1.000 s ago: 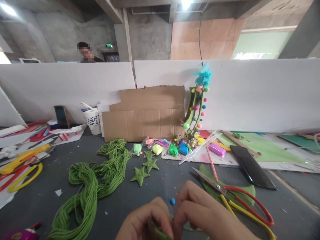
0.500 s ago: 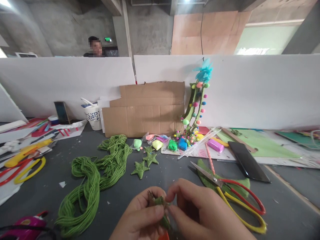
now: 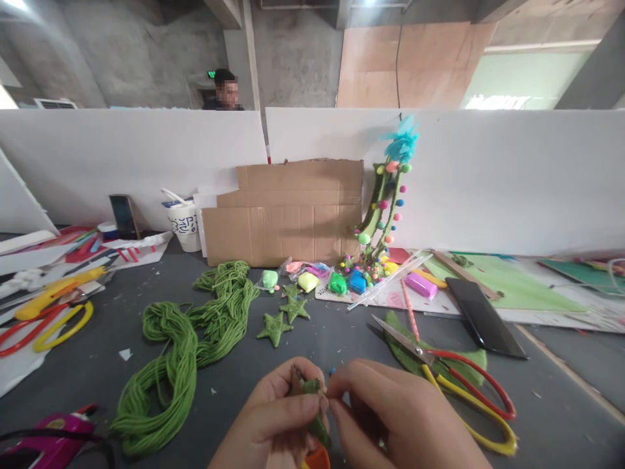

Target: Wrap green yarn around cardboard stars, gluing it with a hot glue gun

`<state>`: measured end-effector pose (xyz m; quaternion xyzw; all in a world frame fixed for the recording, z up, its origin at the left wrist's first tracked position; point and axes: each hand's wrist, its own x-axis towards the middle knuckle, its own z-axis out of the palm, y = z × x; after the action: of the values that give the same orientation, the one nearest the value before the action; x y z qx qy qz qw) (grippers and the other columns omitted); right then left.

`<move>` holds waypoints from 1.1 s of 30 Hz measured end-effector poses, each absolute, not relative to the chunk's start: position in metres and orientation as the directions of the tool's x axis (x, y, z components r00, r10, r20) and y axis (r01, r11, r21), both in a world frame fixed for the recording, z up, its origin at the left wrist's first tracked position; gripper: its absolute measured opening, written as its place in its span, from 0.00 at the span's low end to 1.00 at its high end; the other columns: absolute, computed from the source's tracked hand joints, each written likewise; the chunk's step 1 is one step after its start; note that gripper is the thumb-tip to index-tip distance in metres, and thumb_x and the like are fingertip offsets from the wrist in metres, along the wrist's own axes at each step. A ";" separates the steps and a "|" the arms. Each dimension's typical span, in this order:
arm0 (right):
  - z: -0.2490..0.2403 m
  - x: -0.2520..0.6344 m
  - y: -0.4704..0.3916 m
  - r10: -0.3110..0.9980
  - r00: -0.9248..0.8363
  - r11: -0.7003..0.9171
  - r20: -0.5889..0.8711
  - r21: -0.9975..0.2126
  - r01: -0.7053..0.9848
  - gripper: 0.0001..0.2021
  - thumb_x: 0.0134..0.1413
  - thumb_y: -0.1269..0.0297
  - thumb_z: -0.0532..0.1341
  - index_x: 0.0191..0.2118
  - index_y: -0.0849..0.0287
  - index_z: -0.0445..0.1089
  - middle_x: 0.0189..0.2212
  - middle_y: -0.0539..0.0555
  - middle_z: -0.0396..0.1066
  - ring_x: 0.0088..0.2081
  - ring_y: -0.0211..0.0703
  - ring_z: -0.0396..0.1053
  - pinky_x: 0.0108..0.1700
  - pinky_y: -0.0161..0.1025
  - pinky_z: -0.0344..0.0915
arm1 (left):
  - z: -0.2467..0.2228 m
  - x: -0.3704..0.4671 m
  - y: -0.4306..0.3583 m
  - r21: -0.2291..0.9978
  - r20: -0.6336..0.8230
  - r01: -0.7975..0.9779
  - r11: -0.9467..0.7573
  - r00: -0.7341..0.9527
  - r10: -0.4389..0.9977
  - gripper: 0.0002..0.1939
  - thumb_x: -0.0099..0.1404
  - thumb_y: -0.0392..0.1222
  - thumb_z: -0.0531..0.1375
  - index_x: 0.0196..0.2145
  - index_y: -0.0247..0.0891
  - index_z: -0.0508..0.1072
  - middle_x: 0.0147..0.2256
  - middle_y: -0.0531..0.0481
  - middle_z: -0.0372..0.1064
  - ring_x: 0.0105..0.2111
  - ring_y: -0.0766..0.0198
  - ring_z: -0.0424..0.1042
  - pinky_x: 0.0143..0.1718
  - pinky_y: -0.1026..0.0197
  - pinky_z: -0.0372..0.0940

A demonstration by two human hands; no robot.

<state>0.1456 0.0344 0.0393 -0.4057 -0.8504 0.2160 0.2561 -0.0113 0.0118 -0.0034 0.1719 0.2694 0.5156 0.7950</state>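
**White panels [image 3: 488, 163] before a raw concrete wall [image 3: 146, 58]**

Two panels stand upright along the far edge of a dark grey surface [image 3: 234, 404], a narrow gap between them. A pale strip [image 3: 561, 374] crosses the surface slantwise at the right. Beyond the panels, the wall is grey and unevenly stained, broken by a slim, paler pillar [image 3: 250, 52]. A small lit green sign [image 3: 211, 74] shows left of the pillar. Farther right, a pinkish-brown board [image 3: 381, 65] covers part of the wall, with a dark cable [image 3: 398, 65] hanging in front. Next comes a pale green section [image 3: 532, 71], glaring white along its lower edge. A lamp [image 3: 365, 2] glows at the top edge, and another light [image 3: 14, 4] shines upper left.
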 end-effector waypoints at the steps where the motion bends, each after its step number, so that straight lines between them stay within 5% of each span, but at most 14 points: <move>1: 0.040 0.146 0.034 0.804 -0.537 0.573 0.256 -0.575 0.584 0.06 0.47 0.73 0.54 0.27 0.56 0.67 0.18 0.47 0.68 0.17 0.33 0.63 0.20 0.27 0.53 | -0.003 -0.012 0.012 0.551 -0.256 -0.726 0.411 0.321 0.912 0.08 0.49 0.35 0.68 0.26 0.35 0.72 0.22 0.54 0.66 0.20 0.73 0.63 0.24 0.69 0.54; 14: 0.039 0.145 0.035 0.791 -0.555 0.591 0.256 -0.556 0.585 0.07 0.47 0.73 0.55 0.28 0.56 0.68 0.19 0.46 0.67 0.18 0.32 0.63 0.20 0.28 0.53 | -0.004 -0.011 0.010 0.629 -0.363 -0.663 0.405 0.210 0.908 0.11 0.48 0.37 0.69 0.27 0.37 0.70 0.22 0.56 0.63 0.20 0.72 0.62 0.24 0.68 0.55; 21: 0.039 0.148 0.039 0.732 -0.617 0.672 0.289 -0.455 0.584 0.09 0.47 0.76 0.54 0.28 0.58 0.70 0.24 0.49 0.64 0.23 0.35 0.63 0.25 0.30 0.55 | 0.002 -0.009 0.008 0.824 -0.326 -0.481 0.300 0.031 0.945 0.12 0.47 0.38 0.69 0.27 0.38 0.69 0.20 0.59 0.61 0.20 0.72 0.59 0.24 0.69 0.55; 33: 0.052 0.156 0.045 0.797 -0.604 0.488 0.004 -0.594 0.640 0.08 0.43 0.78 0.56 0.24 0.58 0.69 0.23 0.46 0.63 0.24 0.33 0.60 0.24 0.30 0.50 | -0.007 -0.005 0.014 0.942 -0.288 -0.130 0.308 0.152 0.945 0.10 0.42 0.35 0.66 0.21 0.37 0.67 0.16 0.60 0.56 0.17 0.73 0.52 0.19 0.68 0.47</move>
<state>0.1560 0.0450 0.0525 -0.4221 -0.8510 0.2790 0.1409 -0.0053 0.0136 -0.0070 0.4106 0.4966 0.4210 0.6384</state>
